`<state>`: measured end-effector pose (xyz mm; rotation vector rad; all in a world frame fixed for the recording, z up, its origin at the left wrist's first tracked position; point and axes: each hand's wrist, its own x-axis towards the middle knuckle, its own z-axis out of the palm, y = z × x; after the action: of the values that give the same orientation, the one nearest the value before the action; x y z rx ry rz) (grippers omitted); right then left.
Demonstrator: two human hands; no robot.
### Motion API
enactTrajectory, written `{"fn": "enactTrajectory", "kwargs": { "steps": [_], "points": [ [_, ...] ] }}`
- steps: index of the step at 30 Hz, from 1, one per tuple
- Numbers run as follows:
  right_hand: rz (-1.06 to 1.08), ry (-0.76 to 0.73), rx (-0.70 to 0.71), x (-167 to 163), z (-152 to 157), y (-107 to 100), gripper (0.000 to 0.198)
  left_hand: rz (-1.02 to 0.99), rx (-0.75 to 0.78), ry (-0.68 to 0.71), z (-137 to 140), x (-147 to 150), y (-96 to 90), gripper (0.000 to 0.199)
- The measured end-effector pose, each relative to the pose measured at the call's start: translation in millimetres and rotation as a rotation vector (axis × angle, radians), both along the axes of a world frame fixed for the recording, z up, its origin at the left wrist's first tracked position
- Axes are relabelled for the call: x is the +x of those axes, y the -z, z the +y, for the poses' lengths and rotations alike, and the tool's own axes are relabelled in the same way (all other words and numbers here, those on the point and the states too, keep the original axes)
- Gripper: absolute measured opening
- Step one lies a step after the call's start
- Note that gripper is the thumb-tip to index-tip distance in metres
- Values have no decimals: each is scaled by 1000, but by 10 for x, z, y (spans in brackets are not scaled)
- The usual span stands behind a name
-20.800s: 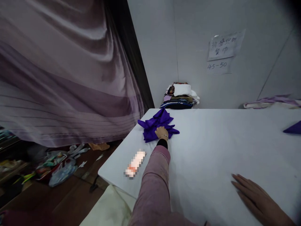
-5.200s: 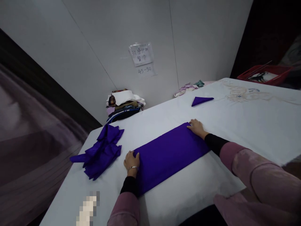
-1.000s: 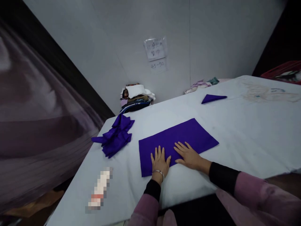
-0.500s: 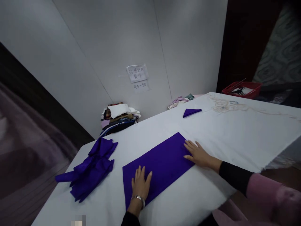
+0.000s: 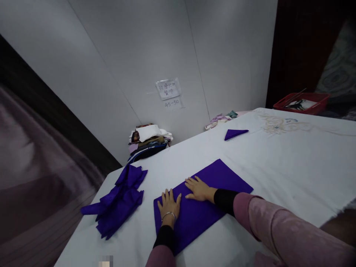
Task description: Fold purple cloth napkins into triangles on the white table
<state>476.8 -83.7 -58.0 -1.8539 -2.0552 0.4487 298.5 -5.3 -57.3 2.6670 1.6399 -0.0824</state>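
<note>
A purple cloth (image 5: 204,217), folded into a flat rectangle, lies on the white-covered table. Pressed flat on its left part is my left hand (image 5: 169,207), fingers spread, with a bracelet at the wrist. My right hand (image 5: 198,188) rests palm down near the cloth's far edge, its fingers also apart. To the left sits a crumpled heap of purple cloth (image 5: 119,204). Farther back on the right lies a small purple cloth folded into a triangle (image 5: 235,134).
A stack of folded fabrics (image 5: 150,142) stands beyond the table's far edge, and more cloths (image 5: 219,120) lie farther right. At the back right is a red basket (image 5: 319,105) holding scissors (image 5: 296,104). A paper sign (image 5: 168,89) hangs on the wall.
My right hand has moved left from the cloth's right edge to its far edge, nearer my left hand. My left hand has shifted slightly up the cloth. The view has turned a little left.
</note>
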Motion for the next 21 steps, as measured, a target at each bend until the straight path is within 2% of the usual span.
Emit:
{"fn": "enactTrajectory", "kwargs": {
  "steps": [7, 10, 13, 16, 21],
  "points": [
    [-150, 470, -46, 1224, -355, 112, 80, -50, -13, 2, -2, -33, 27, 68],
    [-207, 589, -80, 1558, -513, 147, 79, -50, -19, 1, -8, -7, 11, 67],
    [-245, 608, -87, 1641, -570, 164, 79, -51, -41, 6, 11, -11, 10, 66],
    [-258, 608, -83, 1615, -560, 173, 79, -49, -51, -14, 110, -158, 44, 66],
    [-276, 601, -85, 1614, -554, 175, 79, -42, -14, -245, 412, -656, 42, 63]
  ]
}}
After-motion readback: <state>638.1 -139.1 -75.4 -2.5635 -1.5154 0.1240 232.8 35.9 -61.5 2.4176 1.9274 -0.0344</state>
